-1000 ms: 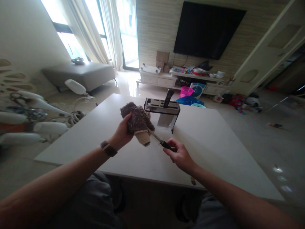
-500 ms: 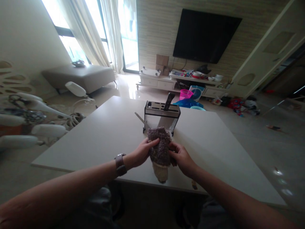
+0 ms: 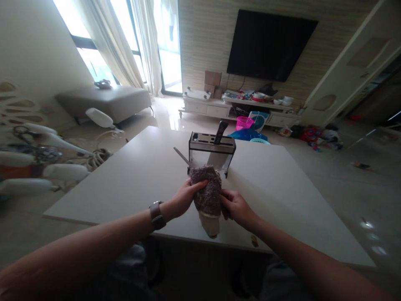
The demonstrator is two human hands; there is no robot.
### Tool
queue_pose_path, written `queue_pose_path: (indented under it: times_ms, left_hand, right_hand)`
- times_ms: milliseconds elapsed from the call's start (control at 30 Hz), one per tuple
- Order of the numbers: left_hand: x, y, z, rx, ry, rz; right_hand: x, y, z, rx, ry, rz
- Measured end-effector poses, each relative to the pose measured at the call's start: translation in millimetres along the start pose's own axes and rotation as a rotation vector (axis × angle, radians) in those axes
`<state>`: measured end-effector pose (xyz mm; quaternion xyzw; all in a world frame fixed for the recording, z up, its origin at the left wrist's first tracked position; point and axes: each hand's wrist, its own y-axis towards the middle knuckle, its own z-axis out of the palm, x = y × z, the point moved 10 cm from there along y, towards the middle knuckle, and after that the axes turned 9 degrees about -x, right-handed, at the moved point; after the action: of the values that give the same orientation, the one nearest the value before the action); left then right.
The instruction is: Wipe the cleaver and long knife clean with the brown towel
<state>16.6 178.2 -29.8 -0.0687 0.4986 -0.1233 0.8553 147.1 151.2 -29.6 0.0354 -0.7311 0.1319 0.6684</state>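
Note:
My left hand (image 3: 184, 196) is closed on a fuzzy brown cloth (image 3: 206, 196), thumb across its front. The cloth's beige lower end (image 3: 209, 225) hangs over the table near its front edge. Past the cloth's upper left sticks the thin blade of a knife (image 3: 181, 154); the rest runs behind the cloth, in line with my right hand. My right hand (image 3: 234, 207) is closed at the cloth's right edge, its fingertips partly hidden, as is the knife's handle. Just beyond stands a knife block (image 3: 213, 142) with clear sides, a black-handled knife (image 3: 221, 133) upright in its slots.
A white table (image 3: 282, 200) spreads around my hands. One small brownish object (image 3: 254, 241) lies at its front edge, beside my right forearm. White lamp-like parts with cables (image 3: 65, 171) crowd the left. Behind the table are a pink basket (image 3: 244, 123) and a low cabinet (image 3: 200, 109).
Both hands, the cloth and the blade have shifted slightly left. The blade shows a little more of its length past the cloth. Both hands keep their hold.

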Motion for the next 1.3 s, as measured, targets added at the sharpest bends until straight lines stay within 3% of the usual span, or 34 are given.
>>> queue_pose_path:
  times_ms: [300, 600, 700, 833, 1033, 1200, 1300]
  left_hand:
    - [4, 5, -3.9, -0.072, -0.039, 0.011]
    - [-28, 13, -4.2, -0.127, -0.063, 0.108]
    - [-41, 19, -12.1, -0.164, -0.087, 0.139]
    - [-58, 28, -34.7, -0.262, -0.123, 0.178]
    - [-83, 42, -65.1, -0.307, -0.17, 0.22]
    - [-103, 45, -73.6, -0.278, -0.249, 0.288]
    - [-99, 45, -72.1, -0.253, -0.28, 0.238]
  right_hand:
    - [8, 0, -7, -0.096, -0.061, -0.064]
    - [27, 2, -14, -0.146, -0.061, -0.12]
    - [26, 3, -19, -0.153, -0.076, -0.12]
    - [21, 1, -25, -0.16, -0.118, -0.116]
    - [19, -2, -25, -0.143, -0.142, -0.108]
    - [17, -3, -22, -0.106, -0.118, -0.068]
    - [10, -3, -20, -0.079, -0.045, -0.013]
